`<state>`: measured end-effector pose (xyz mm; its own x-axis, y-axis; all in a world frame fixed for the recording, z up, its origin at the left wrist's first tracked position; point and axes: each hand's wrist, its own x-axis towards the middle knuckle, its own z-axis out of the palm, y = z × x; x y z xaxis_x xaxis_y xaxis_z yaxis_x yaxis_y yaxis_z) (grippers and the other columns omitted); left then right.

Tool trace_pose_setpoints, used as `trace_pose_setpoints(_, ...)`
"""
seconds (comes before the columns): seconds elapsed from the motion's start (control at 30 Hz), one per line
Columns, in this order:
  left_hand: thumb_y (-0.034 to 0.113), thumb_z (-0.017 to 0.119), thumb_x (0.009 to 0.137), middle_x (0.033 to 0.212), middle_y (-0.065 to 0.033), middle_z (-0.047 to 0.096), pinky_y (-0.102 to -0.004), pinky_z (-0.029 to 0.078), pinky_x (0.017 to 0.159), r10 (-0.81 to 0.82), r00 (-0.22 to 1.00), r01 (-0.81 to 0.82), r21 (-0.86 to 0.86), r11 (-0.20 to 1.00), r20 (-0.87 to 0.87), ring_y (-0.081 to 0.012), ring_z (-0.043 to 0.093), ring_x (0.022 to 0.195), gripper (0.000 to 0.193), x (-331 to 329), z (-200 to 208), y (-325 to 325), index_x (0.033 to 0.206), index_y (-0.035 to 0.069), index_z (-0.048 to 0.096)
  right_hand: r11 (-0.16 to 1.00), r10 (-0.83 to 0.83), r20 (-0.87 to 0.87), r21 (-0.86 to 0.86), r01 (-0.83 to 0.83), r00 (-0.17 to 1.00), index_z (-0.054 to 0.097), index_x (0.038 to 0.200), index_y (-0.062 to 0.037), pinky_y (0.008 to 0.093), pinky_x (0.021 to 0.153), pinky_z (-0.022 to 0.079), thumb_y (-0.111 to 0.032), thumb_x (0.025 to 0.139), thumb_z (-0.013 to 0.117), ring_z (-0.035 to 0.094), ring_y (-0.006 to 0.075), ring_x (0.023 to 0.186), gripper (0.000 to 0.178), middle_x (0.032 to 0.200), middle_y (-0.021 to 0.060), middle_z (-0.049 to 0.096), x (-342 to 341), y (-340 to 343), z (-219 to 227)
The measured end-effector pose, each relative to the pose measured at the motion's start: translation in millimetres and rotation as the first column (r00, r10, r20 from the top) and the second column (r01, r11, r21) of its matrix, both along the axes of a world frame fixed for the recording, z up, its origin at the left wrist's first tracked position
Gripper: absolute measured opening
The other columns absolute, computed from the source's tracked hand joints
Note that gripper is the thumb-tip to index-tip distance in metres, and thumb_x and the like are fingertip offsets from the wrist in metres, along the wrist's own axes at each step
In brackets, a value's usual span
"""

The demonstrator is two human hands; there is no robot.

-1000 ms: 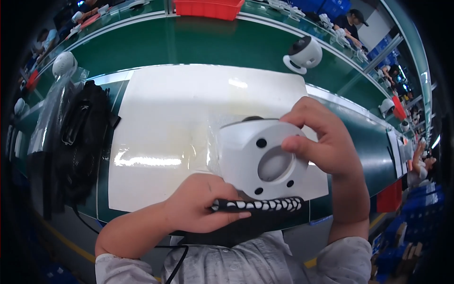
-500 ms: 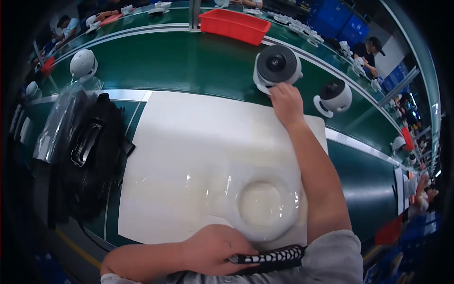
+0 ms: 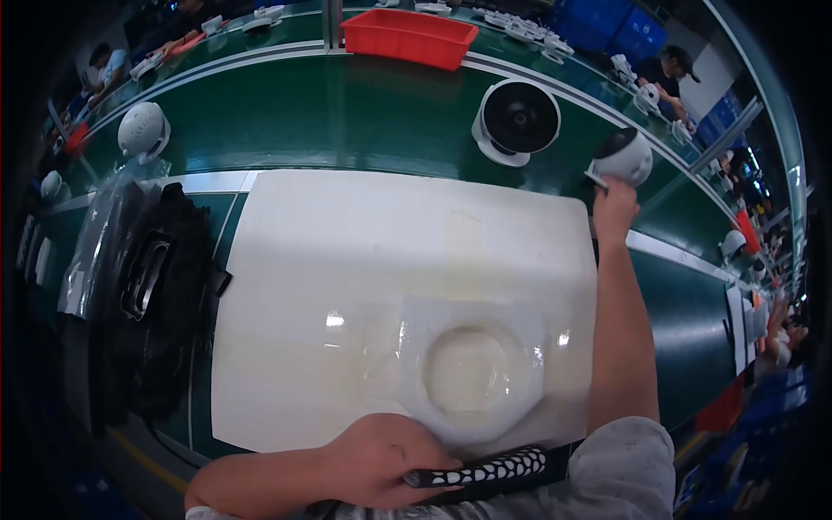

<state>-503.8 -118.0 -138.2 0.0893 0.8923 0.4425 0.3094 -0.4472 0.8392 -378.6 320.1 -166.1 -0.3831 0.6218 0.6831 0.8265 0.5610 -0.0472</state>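
My right hand (image 3: 615,210) reaches to the far right, its fingers closed at the base of a white round fan (image 3: 631,159) with a dark front. A second white fan (image 3: 521,117), its black front facing me, stands untouched to the left of it on the green belt. Close to my body, my left hand (image 3: 392,458) is curled around one end of a black strip with white spots (image 3: 494,469); I cannot tell what it is part of. Just beyond that hand, a glossy white pad with a round hollow (image 3: 472,425) lies on a white board (image 3: 295,260).
A black bag-like bundle (image 3: 169,334) and clear plastic bags (image 3: 102,251) lie left of the board. Another white round unit (image 3: 144,130) stands at the back left. A red bin (image 3: 407,39) sits behind the green belt (image 3: 347,113). Co-workers sit along the far lines.
My right hand has left the middle fan and moved right to the other fan, whose base it now grips. The middle fan stands alone. My left hand stays with the spotted strip.
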Motion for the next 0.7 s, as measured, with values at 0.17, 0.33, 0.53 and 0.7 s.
trace_pose_setpoints(0.17,0.015,0.067,0.068,0.061,-0.0043,0.054,-0.0303,0.041,0.047,0.013,0.999,-0.014,-0.025,1.000,-0.040,-0.0220,0.053,0.054,0.015,3.2,3.5,-1.0,0.080,0.008,0.062,0.880,0.240,-0.084,0.440,-0.180,0.967,0.057,0.091,-0.0039,0.0352,0.065,0.041,-0.019,0.078,0.060,0.054,0.0252,0.074,0.020,0.077,0.0118,0.056,-2.2,-50.7,41.0)
trace_pose_setpoints(0.33,0.019,0.066,0.070,0.059,-0.0062,0.053,-0.0329,0.040,0.047,0.039,0.999,-0.040,-0.021,0.999,-0.033,-0.0255,0.053,0.054,0.013,2.2,5.8,-4.0,0.073,0.008,0.059,0.685,0.441,-0.751,-0.071,-0.725,0.491,0.051,0.100,0.0002,0.0218,0.051,0.040,-0.019,0.084,0.054,0.051,0.0103,0.057,0.026,0.066,0.0046,0.055,4.4,-180.1,86.1)
trace_pose_setpoints(0.53,0.013,0.070,0.066,0.057,-0.0065,0.053,-0.0316,0.040,0.046,0.102,0.993,-0.108,0.122,0.987,0.055,-0.0258,0.053,0.051,0.016,6.2,9.1,-3.3,0.069,0.007,0.055,0.052,0.151,-0.926,-0.343,-0.938,0.347,0.049,0.097,0.0019,0.0168,0.059,0.040,-0.014,0.084,0.054,0.051,0.0054,0.065,0.022,0.077,0.0044,0.057,29.0,-282.3,97.0)
trace_pose_setpoints(0.7,0.012,0.070,0.065,0.054,-0.0075,0.050,-0.0309,0.038,0.044,0.142,0.990,-0.141,0.148,0.979,0.009,-0.0258,0.051,0.049,0.019,8.9,7.9,-4.8,0.066,0.007,0.052,0.429,0.282,-0.731,-0.484,-0.763,0.622,0.048,0.103,0.0011,0.0234,0.067,0.042,-0.013,0.080,0.058,0.053,0.0122,0.073,0.029,0.081,0.0052,0.056,41.6,-298.5,83.2)
